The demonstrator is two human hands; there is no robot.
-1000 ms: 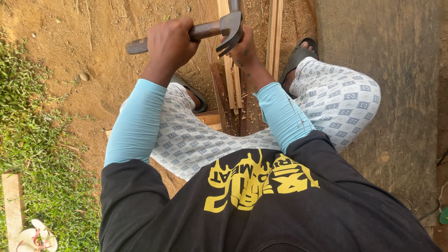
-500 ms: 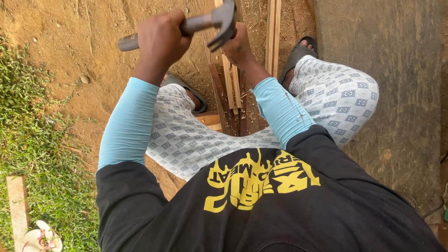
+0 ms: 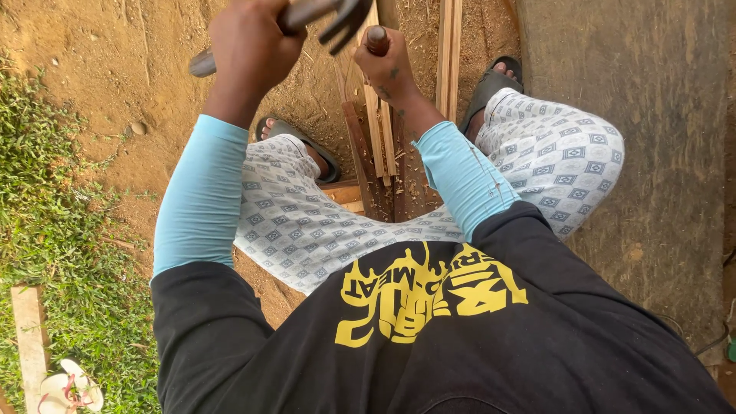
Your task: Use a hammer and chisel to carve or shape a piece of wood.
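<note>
My left hand (image 3: 253, 42) grips the handle of a claw hammer (image 3: 337, 15), whose head is raised at the top edge of the view. My right hand (image 3: 389, 70) is closed around a tool with a round brown wooden top (image 3: 376, 36), likely a chisel, held upright on a bundle of narrow wooden strips (image 3: 376, 126) on the ground between my feet. The hammer head hangs just left of and above the tool's top, not touching it. The tool's lower end is hidden by my hand.
I squat on bare brown soil in patterned trousers and dark sandals (image 3: 491, 80). A long wooden strip (image 3: 449, 54) lies to the right, beside a grey concrete slab (image 3: 652, 138). Grass (image 3: 54, 230), a pale plank (image 3: 31, 337) and a light sandal (image 3: 69, 391) are at left.
My left hand has lifted the hammer up and away from the tool's top, where its head rested a second ago. My right hand has stayed on the tool.
</note>
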